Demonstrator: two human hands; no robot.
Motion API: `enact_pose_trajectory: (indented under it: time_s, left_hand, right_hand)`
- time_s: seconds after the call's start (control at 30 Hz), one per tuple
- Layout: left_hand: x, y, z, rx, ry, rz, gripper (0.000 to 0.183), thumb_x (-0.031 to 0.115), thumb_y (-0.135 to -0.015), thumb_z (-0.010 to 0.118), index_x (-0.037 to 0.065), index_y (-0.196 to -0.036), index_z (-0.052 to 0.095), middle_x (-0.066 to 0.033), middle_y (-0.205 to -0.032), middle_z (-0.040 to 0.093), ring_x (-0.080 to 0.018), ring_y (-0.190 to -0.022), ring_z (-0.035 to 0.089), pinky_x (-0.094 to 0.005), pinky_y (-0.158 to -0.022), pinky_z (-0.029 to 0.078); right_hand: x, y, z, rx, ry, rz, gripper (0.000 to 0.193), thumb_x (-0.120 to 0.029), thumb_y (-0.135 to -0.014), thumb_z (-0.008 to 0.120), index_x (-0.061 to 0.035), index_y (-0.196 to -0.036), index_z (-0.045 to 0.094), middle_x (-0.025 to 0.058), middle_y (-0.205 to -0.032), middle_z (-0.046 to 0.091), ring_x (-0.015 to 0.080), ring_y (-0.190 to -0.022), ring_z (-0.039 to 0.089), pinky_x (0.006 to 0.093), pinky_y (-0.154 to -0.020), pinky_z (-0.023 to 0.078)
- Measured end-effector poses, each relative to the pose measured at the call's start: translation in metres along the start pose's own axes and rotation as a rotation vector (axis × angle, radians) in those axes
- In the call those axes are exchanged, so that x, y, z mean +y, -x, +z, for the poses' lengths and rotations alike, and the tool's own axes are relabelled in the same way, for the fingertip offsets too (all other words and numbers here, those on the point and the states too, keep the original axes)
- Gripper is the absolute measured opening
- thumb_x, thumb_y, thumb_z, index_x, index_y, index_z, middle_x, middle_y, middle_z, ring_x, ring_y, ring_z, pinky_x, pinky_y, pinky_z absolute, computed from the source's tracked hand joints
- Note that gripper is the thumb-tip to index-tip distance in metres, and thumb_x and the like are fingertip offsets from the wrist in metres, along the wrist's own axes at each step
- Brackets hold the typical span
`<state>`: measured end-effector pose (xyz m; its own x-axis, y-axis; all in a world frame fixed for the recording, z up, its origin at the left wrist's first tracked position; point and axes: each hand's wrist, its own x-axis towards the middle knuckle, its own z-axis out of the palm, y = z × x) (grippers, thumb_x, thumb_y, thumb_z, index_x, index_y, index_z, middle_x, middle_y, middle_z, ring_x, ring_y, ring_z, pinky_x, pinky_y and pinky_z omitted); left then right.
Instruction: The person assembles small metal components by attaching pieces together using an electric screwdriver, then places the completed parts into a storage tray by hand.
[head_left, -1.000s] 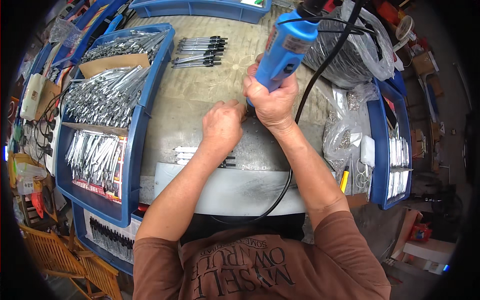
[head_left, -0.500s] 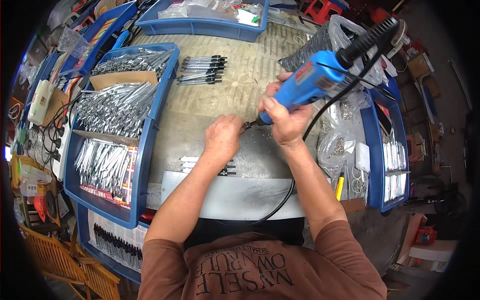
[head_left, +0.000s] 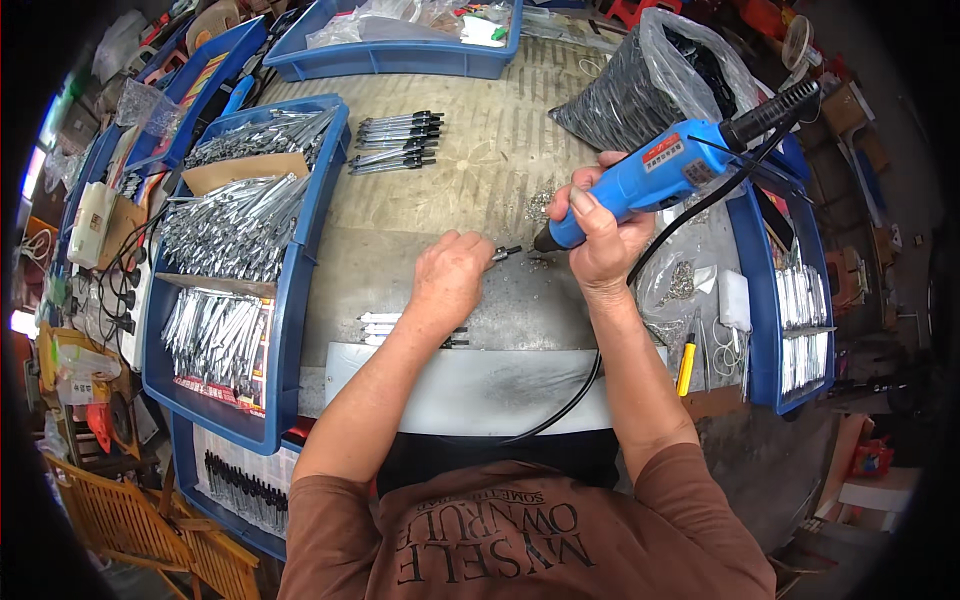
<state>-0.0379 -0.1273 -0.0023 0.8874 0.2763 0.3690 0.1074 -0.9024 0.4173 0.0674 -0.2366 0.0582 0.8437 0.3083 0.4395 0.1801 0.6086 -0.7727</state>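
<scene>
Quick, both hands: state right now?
Left hand: closed, holding a small rod with a dark tip.
Right hand: closed around the blue power tool.

Driver: blue cylindrical power driver [head_left: 640,187], smooth plastic, faintly glossy on my feed.
Tray: long blue rectangular tray [head_left: 292,350], plastic.
Rods: slim silver rods [head_left: 232,228]; I see shiny metal.
Surface: grey-beige surface [head_left: 372,245], worn, mostly matt.
Shirt: brown short-sleeved shirt [head_left: 625,530], matt cloth.

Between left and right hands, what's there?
Head view: a dark-tipped rod, sticking out of the left hand, then a small gap, then the black nose of the blue driver held in the right hand.
</scene>
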Motion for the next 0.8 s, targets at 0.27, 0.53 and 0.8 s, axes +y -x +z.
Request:
enact_pose_trajectory:
  time_s: [0.27,0.53,0.8]
  left_hand:
    - [0.002,-0.001,0.001,-0.014,-0.065,0.021,0.005,0.011,-0.07,0.06,0.007,-0.07,0.057,-0.0052,-0.071,0.055,-0.0257,-0.072,0.053,-0.0381,-0.061,0.045]
    - [0.001,-0.001,0.003,-0.02,-0.058,-0.021,0.004,0.012,-0.07,0.061,0.008,-0.069,0.059,-0.004,-0.073,0.056,-0.0249,-0.073,0.054,-0.037,-0.063,0.045]
    - [0.002,-0.003,0.003,-0.027,-0.012,-0.049,0.004,0.011,-0.069,0.062,0.008,-0.07,0.06,-0.0033,-0.073,0.056,-0.0247,-0.074,0.054,-0.0372,-0.064,0.046]
  right_hand:
    - [0.003,-0.001,-0.003,-0.02,-0.046,-0.008,0.041,-0.003,-0.068,0.061,0.0032,-0.105,0.044,0.0069,-0.074,0.052,0.0135,-0.056,0.054,0.0271,-0.052,0.047]
    - [0.01,0.0,0.007,-0.053,-0.071,0.021,0.044,-0.003,-0.068,0.062,0.0035,-0.107,0.042,0.0066,-0.076,0.052,0.0131,-0.059,0.054,0.0273,-0.053,0.047]
    - [0.023,-0.002,0.017,-0.115,0.021,0.024,0.042,-0.006,-0.069,0.062,0.0026,-0.106,0.045,0.0078,-0.075,0.052,0.0162,-0.055,0.055,0.0293,-0.052,0.046]
